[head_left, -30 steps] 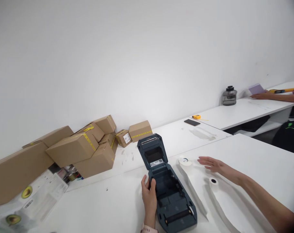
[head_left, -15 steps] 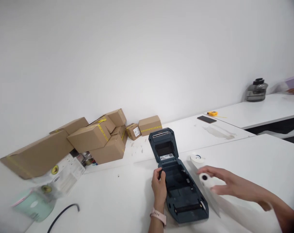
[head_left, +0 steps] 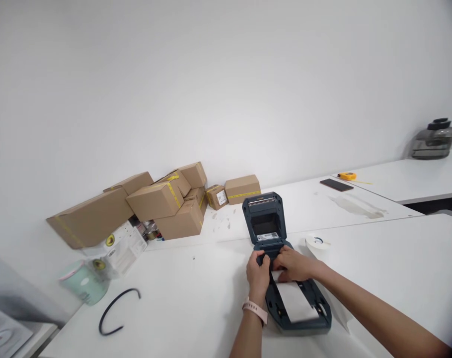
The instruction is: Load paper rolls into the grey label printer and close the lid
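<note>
A dark blue label printer (head_left: 326, 318) lies on the white table with its lid (head_left: 267, 211) raised at the far end. My left hand (head_left: 259, 274) is closed on the printer's left edge, fingertips over the inner rim. Inside the compartment, my right hand (head_left: 292, 263) reaches down with its fingers curled on the white paper roll (head_left: 276, 275), which they mostly hide. A white strip of paper (head_left: 296, 303) runs from under that hand toward the printer's near end. To the right of the printer lies a small white reel (head_left: 317, 242).
Cardboard boxes (head_left: 181, 219) are stacked against the wall at left. A black curved cable (head_left: 109, 311) and a mint-green container (head_left: 86, 283) lie nearer. Toward the back right are a black phone-like slab (head_left: 337, 185), a yellow tape measure (head_left: 347, 176) and a grey transparent jug (head_left: 434, 140).
My right hand has moved left, bringing the paper roll from beside the printer into its compartment. Paper now lies over the printer's near part. The left hand stays at the edge; the view has shifted left.
</note>
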Demonstrator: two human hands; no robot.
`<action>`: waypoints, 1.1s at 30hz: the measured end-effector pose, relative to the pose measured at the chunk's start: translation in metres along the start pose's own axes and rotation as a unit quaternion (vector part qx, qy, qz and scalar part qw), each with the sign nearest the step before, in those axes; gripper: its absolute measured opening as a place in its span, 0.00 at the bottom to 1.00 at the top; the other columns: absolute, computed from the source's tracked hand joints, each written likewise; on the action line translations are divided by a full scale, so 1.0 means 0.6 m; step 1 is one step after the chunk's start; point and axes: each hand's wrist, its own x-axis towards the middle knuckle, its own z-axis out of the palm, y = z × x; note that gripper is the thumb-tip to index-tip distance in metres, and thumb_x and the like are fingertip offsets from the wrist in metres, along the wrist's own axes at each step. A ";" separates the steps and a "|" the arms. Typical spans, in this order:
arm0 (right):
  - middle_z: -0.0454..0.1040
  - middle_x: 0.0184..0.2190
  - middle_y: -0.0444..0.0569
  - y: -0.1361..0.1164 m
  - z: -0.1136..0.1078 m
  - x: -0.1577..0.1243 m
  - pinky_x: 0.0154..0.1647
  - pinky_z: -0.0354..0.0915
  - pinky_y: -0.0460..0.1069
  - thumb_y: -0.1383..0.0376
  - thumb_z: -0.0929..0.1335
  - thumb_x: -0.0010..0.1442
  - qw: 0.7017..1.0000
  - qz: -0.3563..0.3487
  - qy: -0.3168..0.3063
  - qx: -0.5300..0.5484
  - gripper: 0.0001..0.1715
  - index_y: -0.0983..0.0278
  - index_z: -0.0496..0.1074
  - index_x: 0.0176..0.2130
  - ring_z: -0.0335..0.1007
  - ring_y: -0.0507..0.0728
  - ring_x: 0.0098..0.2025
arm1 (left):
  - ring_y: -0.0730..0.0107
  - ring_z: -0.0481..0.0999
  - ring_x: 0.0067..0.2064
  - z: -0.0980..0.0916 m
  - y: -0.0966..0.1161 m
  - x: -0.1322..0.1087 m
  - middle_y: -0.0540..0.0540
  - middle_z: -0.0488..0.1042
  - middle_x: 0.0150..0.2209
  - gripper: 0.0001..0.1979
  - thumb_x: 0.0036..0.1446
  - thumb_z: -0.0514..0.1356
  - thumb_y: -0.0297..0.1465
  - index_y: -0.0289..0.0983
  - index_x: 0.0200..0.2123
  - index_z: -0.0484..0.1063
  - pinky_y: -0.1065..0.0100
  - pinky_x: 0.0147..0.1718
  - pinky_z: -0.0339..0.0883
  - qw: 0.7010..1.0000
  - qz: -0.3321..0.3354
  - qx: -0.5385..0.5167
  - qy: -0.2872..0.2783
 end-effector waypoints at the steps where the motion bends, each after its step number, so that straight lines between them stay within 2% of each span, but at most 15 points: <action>1: 0.75 0.25 0.48 0.005 0.006 0.004 0.47 0.57 0.57 0.65 0.69 0.46 1.000 0.001 0.005 -0.004 0.04 0.62 0.71 0.23 0.69 0.63 0.36 | 0.57 0.75 0.49 0.001 0.001 0.000 0.42 0.79 0.46 0.13 0.55 0.57 0.36 0.39 0.41 0.76 0.61 0.50 0.65 1.000 0.001 0.003 0.002; 4: 0.74 0.22 0.47 0.022 0.024 0.013 0.46 0.58 0.57 0.68 0.68 0.43 1.000 0.003 0.026 -0.007 0.03 0.63 0.69 0.20 0.68 0.59 0.31 | 0.57 0.75 0.50 0.002 0.002 0.001 0.42 0.79 0.46 0.12 0.54 0.58 0.35 0.39 0.41 0.76 0.60 0.51 0.65 1.000 0.004 0.007 0.008; 7: 0.74 0.25 0.48 0.037 0.034 0.012 0.45 0.61 0.55 0.71 0.69 0.38 0.999 0.001 0.052 0.000 0.06 0.62 0.69 0.22 0.69 0.60 0.33 | 0.54 0.76 0.50 0.002 0.006 -0.001 0.41 0.80 0.44 0.12 0.53 0.59 0.33 0.39 0.40 0.76 0.59 0.52 0.65 1.000 0.005 0.007 0.015; 9: 0.76 0.31 0.50 0.044 0.037 0.007 0.46 0.62 0.54 0.71 0.70 0.36 0.998 -0.001 0.068 0.005 0.11 0.63 0.71 0.26 0.70 0.63 0.38 | 0.52 0.72 0.56 -0.003 0.012 -0.011 0.40 0.78 0.49 0.13 0.53 0.58 0.33 0.38 0.42 0.76 0.57 0.56 0.62 0.999 0.015 0.009 0.032; 12: 0.77 0.35 0.52 0.046 0.041 0.005 0.48 0.62 0.55 0.70 0.71 0.38 0.997 -0.005 0.072 0.002 0.12 0.63 0.72 0.29 0.71 0.64 0.41 | 0.58 0.65 0.63 -0.016 0.025 -0.046 0.40 0.71 0.59 0.18 0.55 0.53 0.28 0.38 0.48 0.74 0.61 0.62 0.55 0.997 0.062 -0.018 0.049; 13: 0.77 0.34 0.52 0.046 0.041 0.007 0.47 0.62 0.55 0.70 0.71 0.39 0.998 -0.005 0.066 -0.002 0.10 0.64 0.72 0.28 0.71 0.64 0.40 | 0.60 0.66 0.62 -0.020 0.029 -0.063 0.41 0.71 0.59 0.20 0.55 0.51 0.25 0.37 0.50 0.73 0.62 0.61 0.56 0.995 0.079 -0.041 0.039; 15: 0.77 0.29 0.51 0.043 0.041 0.012 0.47 0.61 0.56 0.71 0.70 0.39 0.999 -0.004 0.048 -0.015 0.05 0.64 0.71 0.24 0.72 0.62 0.36 | 0.61 0.70 0.58 -0.028 0.037 -0.099 0.41 0.73 0.56 0.26 0.51 0.50 0.21 0.37 0.54 0.71 0.63 0.59 0.59 0.992 0.094 -0.080 -0.029; 16: 0.76 0.27 0.51 0.041 0.040 0.015 0.46 0.60 0.56 0.71 0.69 0.39 0.999 -0.003 0.038 -0.022 0.04 0.64 0.70 0.21 0.71 0.62 0.34 | 0.60 0.71 0.57 -0.031 0.039 -0.117 0.40 0.73 0.56 0.28 0.50 0.51 0.20 0.37 0.56 0.69 0.63 0.59 0.60 0.990 0.098 -0.083 -0.063; 18: 0.76 0.24 0.49 0.035 0.034 0.018 0.47 0.59 0.57 0.71 0.69 0.40 0.999 -0.005 0.020 -0.031 0.03 0.64 0.70 0.19 0.71 0.60 0.32 | 0.57 0.71 0.57 -0.030 0.040 -0.147 0.39 0.73 0.55 0.28 0.51 0.55 0.21 0.37 0.57 0.69 0.61 0.58 0.62 0.989 0.106 -0.049 -0.096; 22: 0.78 0.25 0.45 0.021 0.018 0.012 0.51 0.55 0.58 0.66 0.69 0.45 0.999 -0.009 -0.003 -0.032 0.03 0.62 0.75 0.24 0.72 0.58 0.32 | 0.54 0.77 0.49 -0.012 0.014 -0.186 0.42 0.80 0.39 0.12 0.50 0.63 0.24 0.41 0.39 0.79 0.49 0.62 0.58 0.976 0.198 0.051 -0.073; 24: 0.78 0.25 0.45 0.017 0.012 0.009 0.53 0.53 0.58 0.65 0.69 0.47 0.999 -0.009 -0.014 -0.037 0.04 0.61 0.75 0.25 0.73 0.58 0.32 | 0.56 0.79 0.44 0.002 -0.009 -0.199 0.44 0.81 0.34 0.10 0.52 0.63 0.24 0.44 0.36 0.80 0.47 0.60 0.62 0.964 0.252 0.068 -0.045; 27: 0.78 0.25 0.47 0.016 0.011 0.008 0.53 0.53 0.58 0.67 0.68 0.48 0.999 -0.010 -0.024 -0.045 0.05 0.62 0.74 0.23 0.74 0.60 0.34 | 0.56 0.81 0.43 0.021 -0.042 -0.214 0.45 0.83 0.36 0.11 0.56 0.61 0.26 0.47 0.38 0.80 0.48 0.54 0.69 0.955 0.283 0.088 -0.003; 30: 0.78 0.25 0.49 0.016 0.014 0.009 0.51 0.54 0.59 0.68 0.68 0.48 0.999 -0.013 -0.014 -0.040 0.05 0.63 0.74 0.22 0.74 0.62 0.37 | 0.55 0.81 0.46 0.035 -0.066 -0.224 0.46 0.83 0.38 0.11 0.59 0.59 0.27 0.48 0.38 0.80 0.48 0.53 0.70 0.952 0.286 0.106 0.028; 33: 0.78 0.24 0.48 0.011 0.013 0.004 0.54 0.54 0.62 0.68 0.69 0.47 1.000 -0.018 0.012 -0.017 0.04 0.63 0.74 0.22 0.74 0.62 0.37 | 0.53 0.81 0.47 0.043 -0.074 -0.230 0.44 0.83 0.39 0.11 0.60 0.58 0.29 0.48 0.38 0.81 0.47 0.54 0.70 0.954 0.278 0.104 0.037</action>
